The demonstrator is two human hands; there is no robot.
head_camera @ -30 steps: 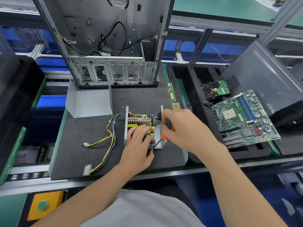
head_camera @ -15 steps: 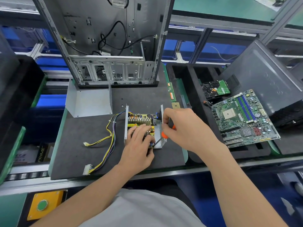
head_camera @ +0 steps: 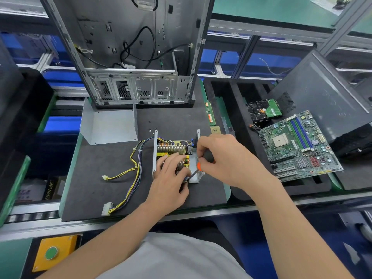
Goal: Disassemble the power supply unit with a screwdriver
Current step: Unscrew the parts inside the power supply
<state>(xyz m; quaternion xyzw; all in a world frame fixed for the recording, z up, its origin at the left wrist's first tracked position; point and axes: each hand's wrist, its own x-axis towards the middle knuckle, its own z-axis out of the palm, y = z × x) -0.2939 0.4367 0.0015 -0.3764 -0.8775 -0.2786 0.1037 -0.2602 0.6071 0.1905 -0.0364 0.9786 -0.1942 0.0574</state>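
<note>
We are working on the power supply unit (head_camera: 171, 148), which is lying on the black mat (head_camera: 104, 188) just in front of the open computer case (head_camera: 130, 57), with its lid off and its circuit board facing up. Its cable bundle (head_camera: 136, 170) is trailing away from the case toward us on the left. We are laying our left hand (head_camera: 171, 178) flat over the board, fingers spread loosely and gripping nothing, and we judge it is pressing down so the light housing does not slide while we turn. Its thumb is sitting next to the tool tip, probably to guide it. Our right hand (head_camera: 227, 162) is wrapping its fingers tightly around the handle of the screwdriver (head_camera: 207, 157), wrist bent and knuckles up. It is slanting the shaft down and toward us into the corner of the unit farthest from the case. The screw itself is hidden under the thumb, so we cannot tell whether the tip is seated. The bent metal cover (head_camera: 108, 125) is standing right against the case front, likely set aside there. The motherboard (head_camera: 298, 146) is resting well to the right of the case.
</note>
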